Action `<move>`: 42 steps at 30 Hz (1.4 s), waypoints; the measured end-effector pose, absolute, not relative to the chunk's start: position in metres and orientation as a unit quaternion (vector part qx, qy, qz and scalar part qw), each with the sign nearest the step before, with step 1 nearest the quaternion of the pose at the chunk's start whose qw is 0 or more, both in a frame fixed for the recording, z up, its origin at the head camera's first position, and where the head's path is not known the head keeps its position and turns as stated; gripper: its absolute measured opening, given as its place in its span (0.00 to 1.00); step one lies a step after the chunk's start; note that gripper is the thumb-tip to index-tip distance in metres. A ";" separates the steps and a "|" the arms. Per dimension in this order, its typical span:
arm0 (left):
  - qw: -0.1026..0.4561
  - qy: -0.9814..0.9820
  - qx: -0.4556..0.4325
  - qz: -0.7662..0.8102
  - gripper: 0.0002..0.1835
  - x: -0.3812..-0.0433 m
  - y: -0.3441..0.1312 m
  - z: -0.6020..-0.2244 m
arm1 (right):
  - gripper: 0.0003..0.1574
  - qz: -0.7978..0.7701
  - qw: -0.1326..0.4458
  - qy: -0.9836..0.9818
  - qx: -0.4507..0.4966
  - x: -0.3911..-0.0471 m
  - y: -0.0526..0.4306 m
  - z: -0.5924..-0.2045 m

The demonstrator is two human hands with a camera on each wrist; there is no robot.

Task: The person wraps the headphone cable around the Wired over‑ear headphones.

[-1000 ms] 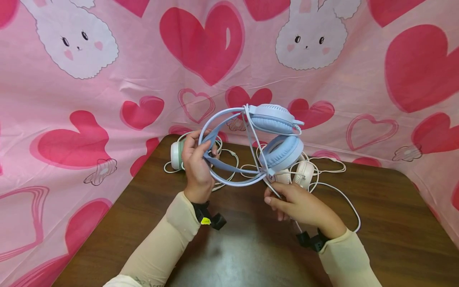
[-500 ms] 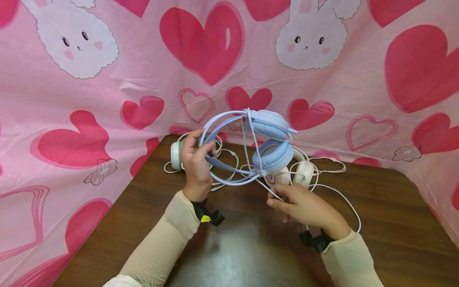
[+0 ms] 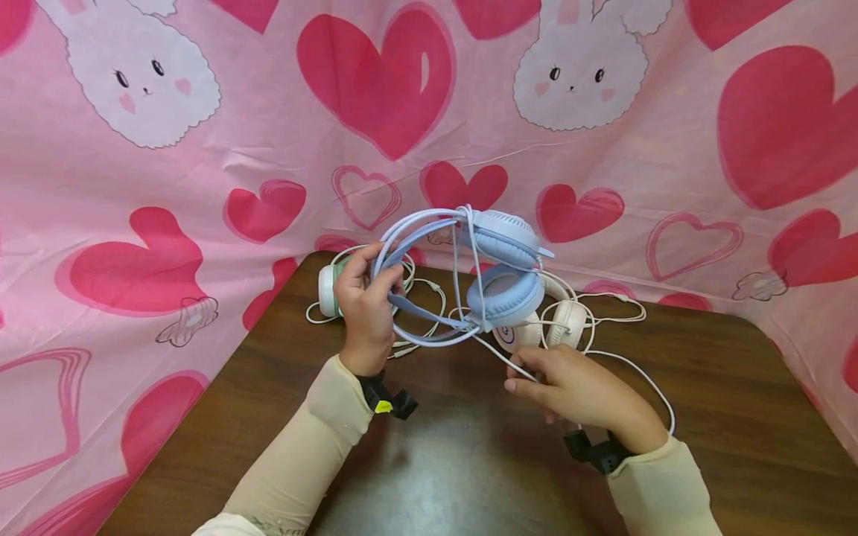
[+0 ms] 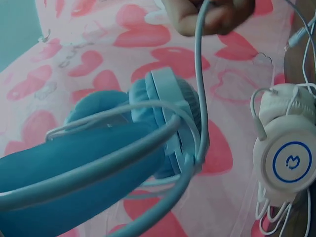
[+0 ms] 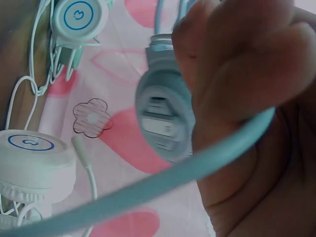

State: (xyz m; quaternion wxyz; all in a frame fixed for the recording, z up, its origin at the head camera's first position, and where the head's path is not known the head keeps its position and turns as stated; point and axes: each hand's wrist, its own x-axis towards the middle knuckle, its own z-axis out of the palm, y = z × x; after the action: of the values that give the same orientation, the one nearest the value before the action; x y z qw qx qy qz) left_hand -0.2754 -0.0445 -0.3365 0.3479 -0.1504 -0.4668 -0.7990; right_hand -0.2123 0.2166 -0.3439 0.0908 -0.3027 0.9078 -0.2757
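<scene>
Light blue over-ear headphones (image 3: 503, 242) are held up above the table, ear cups toward the right and back. My left hand (image 3: 367, 313) grips them by the top of the headband, thumb on the near side and fingers behind. A thin white-blue cable (image 3: 503, 359) loops across both arms of the headband beside the ear cups. My right hand (image 3: 570, 387) pinches the cable's lower length between thumb and fingers. In the left wrist view the cable (image 4: 199, 64) stretches from the ear cup to the right hand (image 4: 212, 17). The right palm is partly hidden from above.
White headphones (image 3: 566, 326) lie behind the right hand with their cable spread to the right. White-and-green headphones (image 3: 328, 290) lie behind the left hand, their cable and plugs nearby. The brown table (image 3: 456, 454) meets a pink heart-patterned cloth (image 3: 268, 112) at the back.
The ear cups have tilted slightly down and moved left. My right hand has drawn the cable a little right and toward me. The left hand keeps its grip on the headband.
</scene>
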 end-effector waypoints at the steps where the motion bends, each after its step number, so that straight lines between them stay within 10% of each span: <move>1: 0.355 -0.470 -0.156 -0.793 0.14 -0.275 -0.045 -0.337 | 0.09 -0.274 0.091 0.908 -0.303 -0.211 0.217 -0.343; 12: 0.418 -0.532 -0.186 -0.713 0.14 -0.280 -0.047 -0.340 | 0.06 -0.281 0.046 0.906 -0.312 -0.200 0.226 -0.329; 42: 0.299 -0.612 -0.325 -0.656 0.13 -0.269 -0.043 -0.342 | 0.19 -0.319 -0.133 0.859 -0.377 -0.187 0.235 -0.316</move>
State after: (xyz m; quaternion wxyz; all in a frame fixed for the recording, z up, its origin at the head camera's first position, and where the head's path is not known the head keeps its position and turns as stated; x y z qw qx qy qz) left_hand -0.2690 -0.0427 -0.3425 0.2991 -0.3248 -0.6119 -0.6563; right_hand -0.1874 0.2350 -0.3158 -0.1328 -0.3770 0.8593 -0.3190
